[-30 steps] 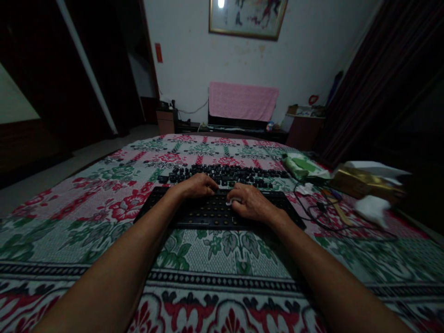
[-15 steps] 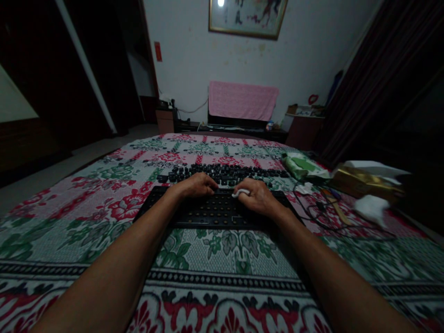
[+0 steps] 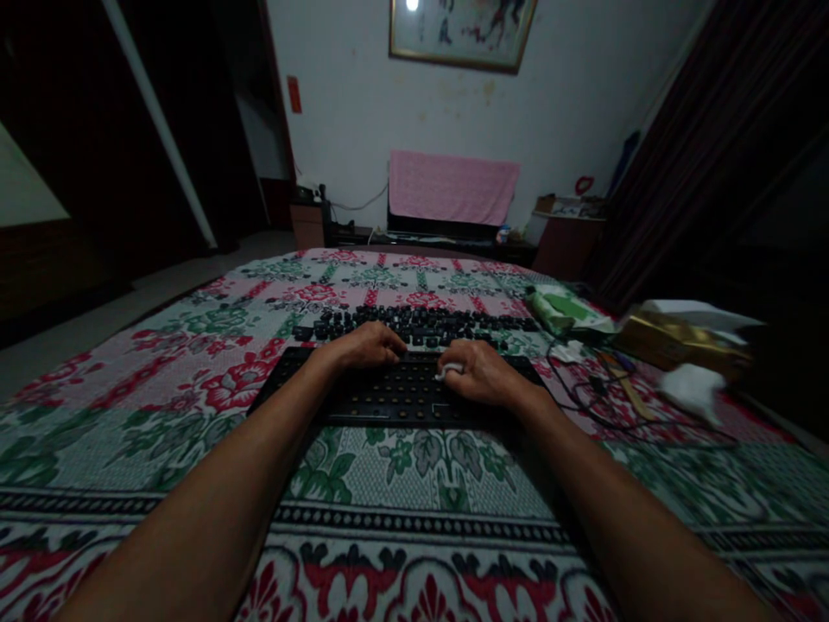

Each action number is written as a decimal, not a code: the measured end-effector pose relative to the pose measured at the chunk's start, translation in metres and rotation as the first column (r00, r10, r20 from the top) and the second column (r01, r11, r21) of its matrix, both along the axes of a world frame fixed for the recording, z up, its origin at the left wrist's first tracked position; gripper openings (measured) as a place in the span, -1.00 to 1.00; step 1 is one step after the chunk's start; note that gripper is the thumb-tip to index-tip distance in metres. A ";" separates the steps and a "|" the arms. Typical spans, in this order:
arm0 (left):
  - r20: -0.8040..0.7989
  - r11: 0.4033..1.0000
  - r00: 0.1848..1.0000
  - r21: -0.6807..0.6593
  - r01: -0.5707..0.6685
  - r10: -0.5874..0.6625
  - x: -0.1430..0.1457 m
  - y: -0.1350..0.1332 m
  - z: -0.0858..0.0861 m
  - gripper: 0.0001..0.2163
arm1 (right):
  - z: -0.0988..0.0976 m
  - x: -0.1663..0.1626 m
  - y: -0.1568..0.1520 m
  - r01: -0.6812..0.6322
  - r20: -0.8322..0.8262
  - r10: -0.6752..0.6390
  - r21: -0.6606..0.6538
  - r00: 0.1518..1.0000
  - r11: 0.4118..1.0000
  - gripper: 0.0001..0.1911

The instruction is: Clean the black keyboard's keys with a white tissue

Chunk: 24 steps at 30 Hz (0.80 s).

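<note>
A black keyboard base (image 3: 389,397) with its keycaps off lies on a floral bedspread (image 3: 194,415). Behind it sits a row of loose black keycaps (image 3: 420,321). My left hand (image 3: 363,345) rests at the keyboard's far edge, fingers curled down onto it; whether it holds anything is hidden. My right hand (image 3: 483,373) is closed on a small white wad (image 3: 448,371) and presses it against the keyboard's upper middle.
A green-and-white packet (image 3: 563,311), a tangle of black cable (image 3: 596,393), a gold box (image 3: 680,341) and a white cloth lump (image 3: 692,389) lie to the right. A pink towel (image 3: 453,188) covers a screen at the far wall.
My right hand slid the white wad toward the keyboard's far edge, then back a little nearer. My left hand stayed put.
</note>
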State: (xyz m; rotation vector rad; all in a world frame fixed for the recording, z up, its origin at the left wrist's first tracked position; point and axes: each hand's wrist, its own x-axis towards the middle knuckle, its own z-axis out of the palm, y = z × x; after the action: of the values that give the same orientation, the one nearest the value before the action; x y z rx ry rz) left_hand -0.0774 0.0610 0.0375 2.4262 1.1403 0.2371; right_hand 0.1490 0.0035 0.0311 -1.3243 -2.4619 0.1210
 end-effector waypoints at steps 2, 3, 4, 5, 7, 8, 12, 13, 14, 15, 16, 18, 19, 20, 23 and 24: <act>0.006 1.000 1.000 -0.003 -0.009 0.009 0.000 -0.001 0.001 -0.67 | 0.000 0.009 0.004 0.046 -0.080 -0.048 -0.035 0.996 0.998 -0.81; 0.005 1.000 1.000 -0.007 -0.017 0.017 0.001 -0.001 0.001 -0.66 | 0.000 0.012 0.005 0.061 -0.108 -0.067 -0.054 0.992 0.997 -0.82; 0.003 1.000 1.000 -0.012 -0.029 0.029 0.001 -0.001 0.001 -0.66 | 0.000 0.015 0.005 0.069 -0.122 -0.078 -0.076 0.989 0.995 -0.82; 0.001 0.999 0.999 -0.016 -0.040 0.040 0.001 -0.001 0.001 -0.65 | 0.000 0.017 0.006 0.069 -0.120 -0.080 -0.098 0.989 0.993 -0.82; 0.003 0.998 0.999 -0.025 -0.049 0.049 0.002 -0.001 0.001 -0.65 | 0.001 0.018 0.005 0.049 -0.086 -0.061 -0.137 0.994 0.989 -0.81; 0.004 0.998 0.999 -0.028 -0.047 0.047 0.002 -0.001 0.001 -0.65 | 0.002 0.017 0.005 0.025 -0.062 -0.035 -0.152 0.997 0.988 -0.80; -0.003 1.000 1.000 -0.010 -0.023 0.023 0.001 0.002 -0.001 -0.65 | 0.003 0.015 0.005 -0.063 0.003 0.064 -0.118 0.998 0.991 -0.76; -0.003 1.000 1.000 -0.005 -0.016 0.016 0.001 0.003 -0.002 -0.65 | 0.003 0.014 0.005 -0.057 0.013 0.058 -0.092 0.998 0.994 -0.76; 0.001 1.000 1.000 -0.004 -0.011 0.011 0.000 0.003 -0.003 -0.65 | 0.003 0.014 0.005 -0.045 0.022 0.046 -0.066 0.999 0.997 -0.76; 0.007 1.000 1.000 -0.009 -0.009 0.010 0.000 0.004 -0.004 -0.65 | 0.003 0.014 0.005 -0.034 0.031 0.036 -0.046 0.999 0.998 -0.76; 0.014 1.000 1.000 -0.018 -0.010 0.010 0.000 0.005 -0.005 -0.64 | 0.003 0.014 0.005 -0.034 0.041 0.036 -0.035 0.999 0.999 -0.76; 0.026 0.999 1.000 -0.031 -0.012 0.013 -0.001 0.006 -0.007 -0.64 | 0.004 0.015 0.004 -0.059 0.054 0.061 -0.044 0.997 0.997 -0.76; 0.029 0.999 1.000 -0.032 -0.009 0.010 -0.001 0.006 -0.007 -0.64 | 0.004 0.015 0.004 -0.068 0.055 0.071 -0.062 0.996 0.996 -0.76; 0.029 1.000 1.000 -0.030 -0.003 0.004 -0.001 0.006 -0.007 -0.64 | 0.005 0.015 0.003 -0.067 0.053 0.071 -0.087 0.996 0.994 -0.77; 0.009 1.000 1.000 -0.012 0.018 -0.018 -0.001 0.005 -0.005 -0.64 | 0.006 0.012 0.001 -0.012 0.031 0.017 -0.151 0.999 0.989 -0.78; -0.003 1.000 1.000 -0.004 0.017 -0.017 -0.001 0.005 -0.005 -0.64 | 0.006 0.010 0.001 0.003 0.011 -0.001 -0.148 1.000 0.989 -0.79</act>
State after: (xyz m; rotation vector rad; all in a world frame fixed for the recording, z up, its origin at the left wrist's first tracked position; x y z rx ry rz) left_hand -0.0783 0.0661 0.0327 2.4327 1.1201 0.2259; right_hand 0.1595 0.0044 0.0366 -1.3900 -2.5020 0.3020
